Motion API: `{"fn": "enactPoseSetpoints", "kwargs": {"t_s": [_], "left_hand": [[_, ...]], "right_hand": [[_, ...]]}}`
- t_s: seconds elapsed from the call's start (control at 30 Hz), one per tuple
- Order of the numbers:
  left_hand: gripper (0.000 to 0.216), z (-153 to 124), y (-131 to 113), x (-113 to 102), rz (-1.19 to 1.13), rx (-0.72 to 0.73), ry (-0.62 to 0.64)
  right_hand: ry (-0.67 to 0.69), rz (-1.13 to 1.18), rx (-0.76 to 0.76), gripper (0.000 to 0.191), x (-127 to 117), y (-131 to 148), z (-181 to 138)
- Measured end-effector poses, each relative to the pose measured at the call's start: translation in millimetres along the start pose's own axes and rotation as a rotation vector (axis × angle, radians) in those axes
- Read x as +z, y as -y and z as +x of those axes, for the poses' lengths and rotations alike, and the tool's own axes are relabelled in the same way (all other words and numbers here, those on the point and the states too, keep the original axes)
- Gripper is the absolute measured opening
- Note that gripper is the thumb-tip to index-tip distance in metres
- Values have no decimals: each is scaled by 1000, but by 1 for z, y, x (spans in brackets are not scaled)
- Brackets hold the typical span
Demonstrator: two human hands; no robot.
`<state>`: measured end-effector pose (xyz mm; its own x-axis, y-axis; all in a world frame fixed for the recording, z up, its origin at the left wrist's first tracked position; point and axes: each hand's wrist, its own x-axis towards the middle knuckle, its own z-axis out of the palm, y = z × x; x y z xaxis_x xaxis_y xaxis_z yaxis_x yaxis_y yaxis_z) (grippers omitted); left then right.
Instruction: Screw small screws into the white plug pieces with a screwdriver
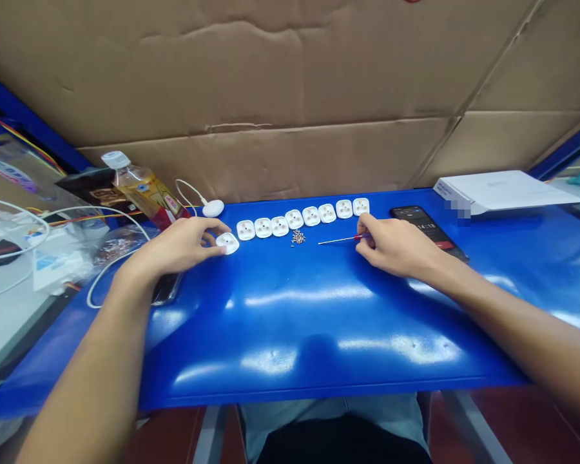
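Observation:
My left hand point(190, 240) pinches a white rounded-square plastic piece point(228, 243) by its edge, at the left end of a row of similar pieces. Several of these white pieces point(279, 226), with small metal parts inside, stretch across the back of the blue table. In front of the row lies a little heap of small brass-coloured screws point(298, 238). My right hand point(391, 243) is closed around the red handle of a thin screwdriver point(337, 241), whose shaft points left toward the screws.
A phone point(430, 231) lies beside my right hand, with a white box point(507, 189) behind it. At the left stand a drink bottle point(142, 190) and tangled white cables point(120, 254). A round white gadget point(213, 208) sits by the cardboard wall point(290, 84).

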<state>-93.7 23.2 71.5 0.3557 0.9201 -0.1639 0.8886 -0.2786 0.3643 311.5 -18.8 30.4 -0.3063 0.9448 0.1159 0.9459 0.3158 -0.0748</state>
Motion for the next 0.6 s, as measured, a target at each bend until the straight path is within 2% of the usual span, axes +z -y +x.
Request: {"fn": "enactPoseSetpoints", "kwargs": {"t_s": [0.07, 0.2, 0.3, 0.37, 0.47, 0.6], "left_hand": [[54, -3, -9, 2, 15, 9, -3], [46, -4, -34, 18, -20, 119, 33], [47, -1, -48, 31, -34, 245, 82], [51, 1, -52, 36, -50, 294, 55], [59, 0, -53, 36, -81, 325, 62], [52, 0, -54, 34, -94, 330, 60]], "right_hand": [[-46, 146, -63, 19, 2, 4, -1], [-119, 384, -206, 27, 12, 11, -5], [-136, 410, -268, 34, 19, 15, -8], [-114, 400, -304, 38, 22, 16, -8], [-105, 407, -350, 40, 25, 17, -8], [-119, 421, -353, 41, 26, 18, -7]]}}
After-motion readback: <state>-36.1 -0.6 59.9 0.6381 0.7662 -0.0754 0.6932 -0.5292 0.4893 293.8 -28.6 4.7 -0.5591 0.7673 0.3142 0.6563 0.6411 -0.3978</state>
